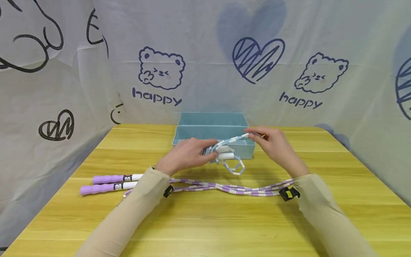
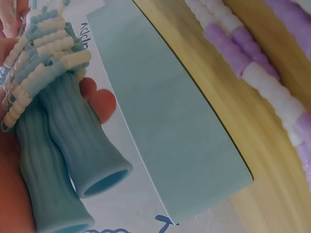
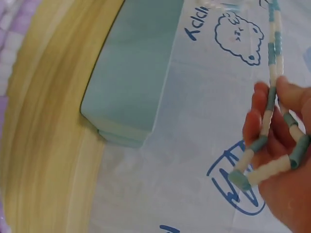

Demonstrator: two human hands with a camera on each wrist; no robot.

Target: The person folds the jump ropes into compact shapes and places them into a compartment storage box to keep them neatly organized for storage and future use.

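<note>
My left hand grips a bundled blue-and-white beaded jump rope. In the left wrist view its two blue handles lie side by side, with beaded cord wound around them. A white handle end and a small loop of cord stick out on the right of the bundle. My right hand pinches a doubled stretch of the cord, pulled out up and to the right. In the right wrist view the folded end of this cord hangs past the fingers.
Behind the hands stand light blue open bins, one behind the other. A purple-and-white beaded jump rope lies stretched across the wooden table under the forearms, its purple handles at the left. A printed cloth hangs behind.
</note>
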